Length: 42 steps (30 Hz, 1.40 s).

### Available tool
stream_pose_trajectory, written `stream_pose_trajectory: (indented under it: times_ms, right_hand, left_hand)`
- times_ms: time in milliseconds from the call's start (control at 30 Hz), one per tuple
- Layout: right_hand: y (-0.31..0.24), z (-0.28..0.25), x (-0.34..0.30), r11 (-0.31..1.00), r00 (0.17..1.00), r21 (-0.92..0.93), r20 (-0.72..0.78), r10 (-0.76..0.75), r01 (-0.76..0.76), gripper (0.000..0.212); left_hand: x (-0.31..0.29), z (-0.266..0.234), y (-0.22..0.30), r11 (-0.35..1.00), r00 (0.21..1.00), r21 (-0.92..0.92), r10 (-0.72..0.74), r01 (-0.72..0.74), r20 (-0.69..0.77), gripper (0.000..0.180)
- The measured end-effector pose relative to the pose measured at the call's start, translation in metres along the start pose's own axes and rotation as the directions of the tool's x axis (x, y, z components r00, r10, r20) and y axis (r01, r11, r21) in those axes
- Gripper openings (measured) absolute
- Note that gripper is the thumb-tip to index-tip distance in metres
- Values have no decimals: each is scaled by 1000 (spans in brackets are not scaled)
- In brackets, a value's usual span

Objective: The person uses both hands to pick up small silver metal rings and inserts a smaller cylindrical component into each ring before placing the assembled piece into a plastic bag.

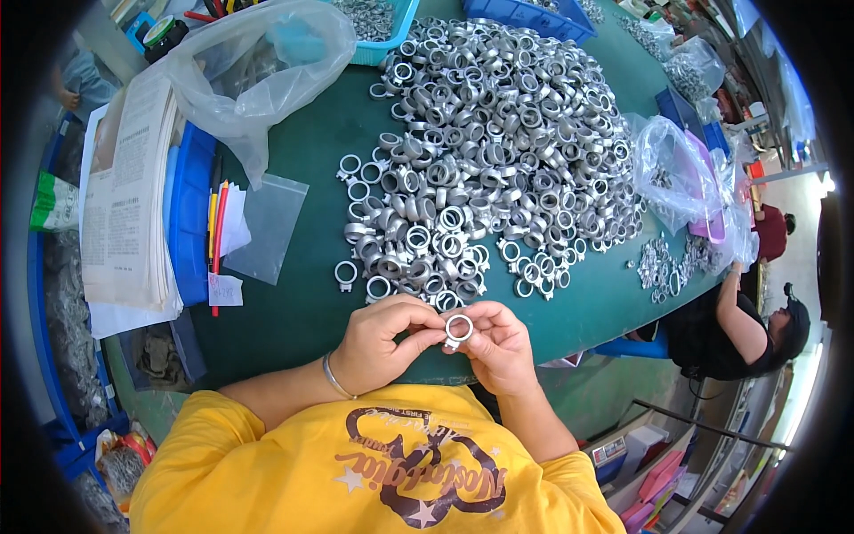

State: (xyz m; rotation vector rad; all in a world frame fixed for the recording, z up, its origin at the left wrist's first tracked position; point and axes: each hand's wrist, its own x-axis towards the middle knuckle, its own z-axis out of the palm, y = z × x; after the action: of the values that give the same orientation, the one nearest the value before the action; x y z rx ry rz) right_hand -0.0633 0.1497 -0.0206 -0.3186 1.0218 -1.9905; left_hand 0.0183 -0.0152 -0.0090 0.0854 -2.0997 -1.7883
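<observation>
Close to my body, at the near edge of the table, a small silver metal ring clamp [458,328] with a stub at its lower side is held between my two hands. My left hand [391,336] pinches it from the left with thumb and forefinger. From the right, my right hand [498,347] grips the same ring, its thumb below and fingers behind. Just beyond my hands spreads a big heap of similar metal ring clamps [507,133], with a single loose ring [345,272] lying at its near left.
The green table [302,325] carries a clear plastic bag [258,84], a flat zip bag [271,222], a blue bin with papers [191,222] and pens at left. Blue trays [534,18] stand at the back. Smaller parts [658,267] lie right, where another person [738,329] sits.
</observation>
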Motion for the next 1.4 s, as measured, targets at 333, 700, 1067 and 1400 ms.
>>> stream_pose_trajectory:
  times_ms: [333, 700, 1067, 1400]
  right_hand:
    - [2, 6, 1, 996, 995, 10, -54, -87, 88, 30]
    - [2, 3, -3, 998, 997, -55, -74, 25, -29, 28]
    - [8, 3, -6, 990, 990, -68, -74, 120, -125, 30]
    - [5, 13, -3, 909, 984, -392, -51, -171, 138, 36]
  left_hand:
    - [2, 0, 1, 1000, 1000, 22, 8, -9, 12, 22]
    - [2, -3, 2, 997, 999, 67, 26, -25, -20, 16]
    - [1, -2, 1, 996, 998, 72, 56, -54, -20, 18]
    - [2, -1, 3, 998, 999, 57, 33, -35, 32, 18]
